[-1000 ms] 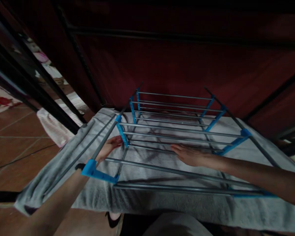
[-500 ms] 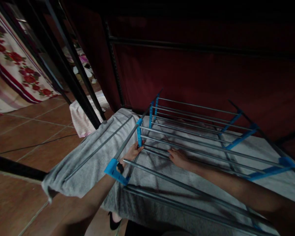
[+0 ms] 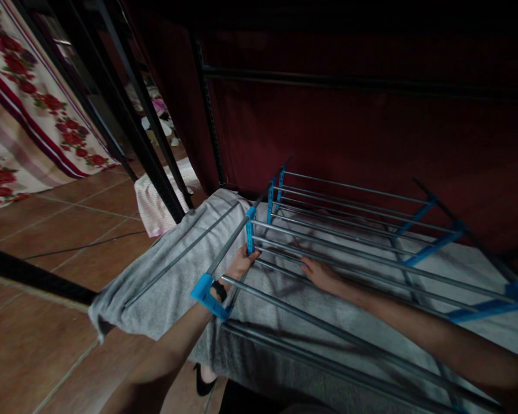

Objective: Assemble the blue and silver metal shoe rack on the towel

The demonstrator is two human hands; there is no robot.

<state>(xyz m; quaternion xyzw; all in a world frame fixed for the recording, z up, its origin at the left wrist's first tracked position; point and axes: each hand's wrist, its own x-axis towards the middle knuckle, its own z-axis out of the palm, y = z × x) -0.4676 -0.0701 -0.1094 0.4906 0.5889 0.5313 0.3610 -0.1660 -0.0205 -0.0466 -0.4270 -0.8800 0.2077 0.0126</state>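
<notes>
A rack of grey metal rods point(image 3: 354, 238) joined by blue plastic brackets lies in front of me. My left hand point(image 3: 243, 261), with a dark band on its wrist, is closed at the lower end of a blue bracket point(image 3: 249, 234), on the rack's left side. Its fingertips meet the end of a thin rod there. To the right, my right hand point(image 3: 322, 274) has its fingers bent over that same rod point(image 3: 280, 254); its fingertips are partly hidden. A larger blue corner bracket point(image 3: 206, 294) stands beside my left wrist.
Grey cloth point(image 3: 172, 299) covers the surface under the rack, with a loose rod point(image 3: 181, 254) lying on its left part. Black metal posts point(image 3: 125, 115) rise at the left. Behind hangs a dark red cloth point(image 3: 349, 132). Tiled floor point(image 3: 38, 310) shows at left.
The view has shifted, so everything appears slightly farther right. The rod at my hands now shows higher, with a wider gap from the rod below. Both hands stay at the same places on the rack.
</notes>
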